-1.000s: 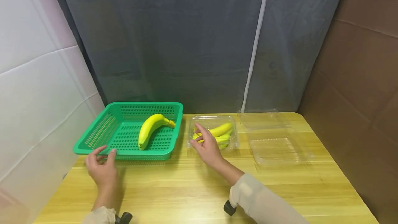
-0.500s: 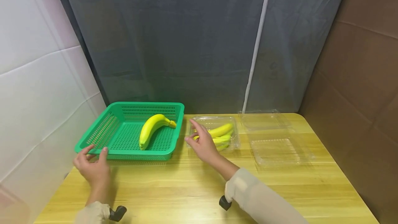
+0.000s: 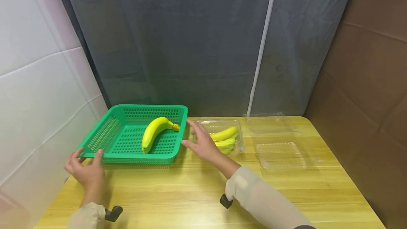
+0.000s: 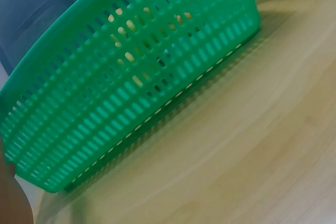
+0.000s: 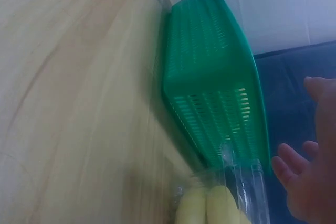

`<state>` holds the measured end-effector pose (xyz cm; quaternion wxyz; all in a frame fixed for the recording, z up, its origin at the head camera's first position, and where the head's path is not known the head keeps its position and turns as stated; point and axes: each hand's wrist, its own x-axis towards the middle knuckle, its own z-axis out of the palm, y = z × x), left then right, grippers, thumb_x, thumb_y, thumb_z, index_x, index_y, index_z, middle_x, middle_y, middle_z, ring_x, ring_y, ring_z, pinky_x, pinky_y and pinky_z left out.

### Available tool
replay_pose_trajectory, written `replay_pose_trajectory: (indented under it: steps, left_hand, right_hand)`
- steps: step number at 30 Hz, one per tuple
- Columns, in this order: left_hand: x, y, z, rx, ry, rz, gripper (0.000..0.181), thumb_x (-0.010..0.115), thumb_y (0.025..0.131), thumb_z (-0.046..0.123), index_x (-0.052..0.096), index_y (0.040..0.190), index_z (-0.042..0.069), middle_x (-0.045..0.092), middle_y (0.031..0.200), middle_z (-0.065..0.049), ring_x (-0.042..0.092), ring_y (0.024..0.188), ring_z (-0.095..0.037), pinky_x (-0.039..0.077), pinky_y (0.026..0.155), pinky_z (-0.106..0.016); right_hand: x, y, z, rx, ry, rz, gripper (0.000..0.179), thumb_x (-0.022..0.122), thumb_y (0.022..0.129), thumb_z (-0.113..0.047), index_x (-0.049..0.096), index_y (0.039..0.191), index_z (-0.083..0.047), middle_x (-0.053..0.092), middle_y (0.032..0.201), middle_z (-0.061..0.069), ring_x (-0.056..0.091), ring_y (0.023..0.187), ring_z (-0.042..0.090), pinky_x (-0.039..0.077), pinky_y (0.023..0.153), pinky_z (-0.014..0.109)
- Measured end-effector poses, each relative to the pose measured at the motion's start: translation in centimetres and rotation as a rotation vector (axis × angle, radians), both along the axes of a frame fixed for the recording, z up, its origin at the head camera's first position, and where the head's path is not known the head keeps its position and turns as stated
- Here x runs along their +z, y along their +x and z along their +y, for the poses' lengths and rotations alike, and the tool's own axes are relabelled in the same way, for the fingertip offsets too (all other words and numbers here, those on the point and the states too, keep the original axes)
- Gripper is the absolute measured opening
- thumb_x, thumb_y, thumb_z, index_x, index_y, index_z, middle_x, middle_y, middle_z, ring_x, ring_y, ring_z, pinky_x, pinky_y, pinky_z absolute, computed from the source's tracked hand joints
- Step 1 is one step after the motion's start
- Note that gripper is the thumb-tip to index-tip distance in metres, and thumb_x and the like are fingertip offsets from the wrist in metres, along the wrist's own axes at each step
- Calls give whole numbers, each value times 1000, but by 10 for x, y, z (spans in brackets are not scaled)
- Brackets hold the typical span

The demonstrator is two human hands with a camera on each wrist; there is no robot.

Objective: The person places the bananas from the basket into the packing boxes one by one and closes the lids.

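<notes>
A green plastic basket (image 3: 136, 158) with slotted walls stands at the left of the table, one yellow banana (image 3: 155, 133) lying inside. My left hand (image 3: 85, 172) is at its near left corner, thumb and fingers spread at the rim. Only a sliver of that hand (image 4: 13, 198) shows in the left wrist view. With thumb and fingers apart, my right hand (image 3: 205, 146) is beside the basket's right rim. It partly covers a clear plastic clamshell box (image 3: 240, 144) with several bananas (image 3: 226, 133) in it. Whether either hand presses on the rim is hard to tell.
Right of the filled box lies an open clear clamshell (image 3: 281, 154), its lid (image 3: 270, 123) laid back toward the grey curtain (image 3: 190, 45). A white wall panel (image 3: 47, 87) borders the left, a brown one (image 3: 365, 98) the right. The wooden table (image 3: 178, 193) extends in front.
My left hand has moved left along the near rim to the corner. My right hand has shifted left from over the banana box to the basket's right side, its fingers spreading. The basket stays put.
</notes>
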<state>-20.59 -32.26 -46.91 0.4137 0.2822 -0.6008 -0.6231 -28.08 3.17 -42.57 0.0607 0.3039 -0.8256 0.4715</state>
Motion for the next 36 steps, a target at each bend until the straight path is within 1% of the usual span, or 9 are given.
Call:
replay_pose_trajectory:
  steps: [5,11,15,17,20,22,24,27,36]
  left_hand:
    - [-1,2,-9,-24,-32,-57,57,79,83,18,53,133,23,24,147,5,35,122,-8,43,81,-9]
    - [-1,4,-22,-67,-170,-203,63,74,87,31,44,143,27,27,142,8,33,126,-12,37,97,-26]
    - [0,5,-30,-124,-158,-223,65,74,87,30,43,144,27,29,141,8,33,127,-13,36,101,-28]
    - [1,5,-34,-162,-111,-215,67,75,86,28,43,145,27,31,140,9,35,123,-11,40,94,-21]
    - [2,5,-37,-224,10,-131,68,76,85,18,42,145,23,40,130,7,45,108,-6,45,76,-9]
    - [3,5,-37,-260,87,-72,70,76,85,11,41,145,20,46,121,4,49,97,-3,47,68,-7]
    - [3,4,-37,-281,127,-29,70,75,85,5,41,144,18,49,111,0,54,89,-3,49,67,-8]
    - [3,4,-36,-291,128,-25,69,74,85,4,40,144,17,50,108,-2,55,84,-2,49,65,-9]
    - [4,4,-32,-300,146,-3,66,73,85,0,41,141,17,50,109,-2,54,86,-2,51,68,-10]
  right_hand:
    - [4,0,-5,18,49,8,80,70,91,-28,22,154,-32,32,152,-2,50,121,22,50,91,42]
    - [7,-2,-12,35,102,39,83,72,90,-33,20,155,-32,32,152,-1,50,121,22,49,93,41]
    - [7,-5,-18,32,142,49,83,70,90,-37,19,155,-33,29,154,0,46,127,22,45,99,45]
    - [8,-7,-21,31,159,45,83,70,90,-37,18,155,-34,28,156,0,41,133,22,42,102,47]
    - [8,-8,-26,31,182,33,84,71,89,-37,18,155,-36,25,157,0,32,139,23,39,105,50]
    - [8,-8,-29,35,191,26,85,72,89,-35,18,155,-36,24,157,-2,32,140,24,39,105,50]
    - [8,-8,-33,40,199,29,85,73,88,-35,18,155,-36,23,157,-3,32,139,24,39,104,50]
    - [7,-9,-37,42,210,37,86,73,88,-34,19,155,-35,23,158,-2,32,139,24,39,105,49]
    - [3,-10,-40,27,228,43,86,74,87,-36,20,155,-35,24,157,-3,32,139,24,38,106,49]
